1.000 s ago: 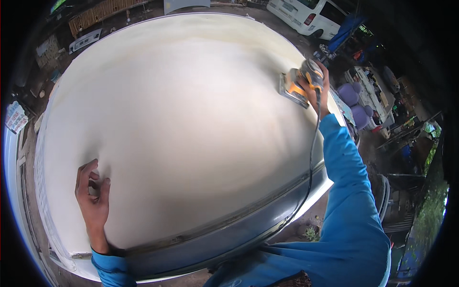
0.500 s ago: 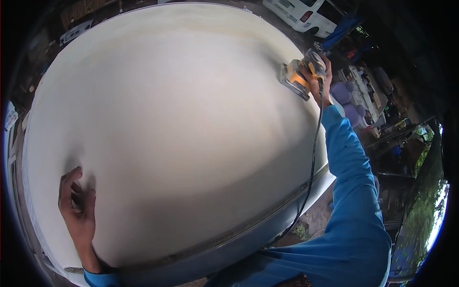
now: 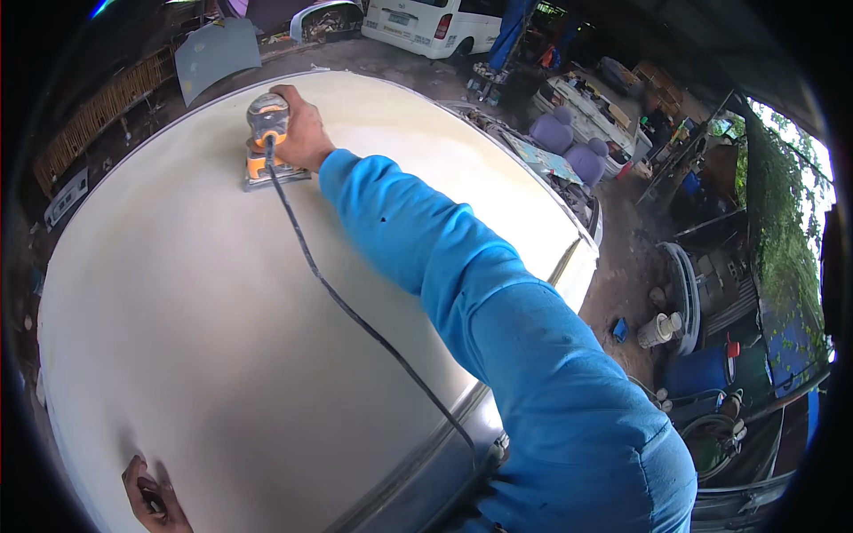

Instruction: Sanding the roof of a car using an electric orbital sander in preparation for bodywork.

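My right hand [image 3: 304, 131] grips an orange, grey and black electric sander [image 3: 267, 124], its flat pad resting on the cream-white, curved vehicle roof [image 3: 178, 320] near the far edge. A black cord [image 3: 346, 309] runs from the sander across the panel toward me, partly out of sight by my blue sleeve. At the lower left, my left hand [image 3: 155, 497] touches the roof with its fingertips, fingers bent and apart, holding nothing.
Beyond the roof stand a white van [image 3: 409, 27], a grey panel [image 3: 218, 62] and purple seats [image 3: 569, 147]. To the right are a blue drum [image 3: 697, 373], white buckets [image 3: 659, 329] and curved metal strips [image 3: 684, 293]. A dark metal strip edges the roof nearest me.
My right hand has swept the sander from the right side leftward and up to the far middle of the roof. My left hand appears lower in view, and more of the surrounding yard shows.
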Demonstrator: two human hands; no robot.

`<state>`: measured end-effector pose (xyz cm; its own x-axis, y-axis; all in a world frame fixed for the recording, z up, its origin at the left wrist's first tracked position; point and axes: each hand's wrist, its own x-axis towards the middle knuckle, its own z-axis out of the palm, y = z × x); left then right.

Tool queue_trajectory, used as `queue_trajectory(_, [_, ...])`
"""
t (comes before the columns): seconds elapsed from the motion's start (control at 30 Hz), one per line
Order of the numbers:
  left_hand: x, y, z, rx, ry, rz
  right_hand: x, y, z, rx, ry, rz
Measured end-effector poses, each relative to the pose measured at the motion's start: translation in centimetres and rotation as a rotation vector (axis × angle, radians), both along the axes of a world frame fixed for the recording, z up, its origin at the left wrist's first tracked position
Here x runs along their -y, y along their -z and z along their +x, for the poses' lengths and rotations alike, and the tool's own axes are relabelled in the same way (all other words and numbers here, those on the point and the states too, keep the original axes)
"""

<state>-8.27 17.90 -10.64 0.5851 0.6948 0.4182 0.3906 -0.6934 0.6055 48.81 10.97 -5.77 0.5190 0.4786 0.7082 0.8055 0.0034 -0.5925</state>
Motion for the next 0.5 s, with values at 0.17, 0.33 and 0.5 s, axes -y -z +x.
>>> queue_trajectory(0.17, [-0.3,0.6,0.1,0.070,0.038,-0.140,13.5,0.2,2.6,-0.029,0.095,0.000])
queue_trajectory(0.33, [-0.3,0.9,-0.4,0.039,-0.015,-0.168,28.8,0.8,2.6,-0.084,0.368,-0.033])
queue_trajectory(0.5, [0.1,0.1,-0.3,0.034,0.001,-0.180,35.7,0.6,0.8,-0.092,0.453,-0.058])
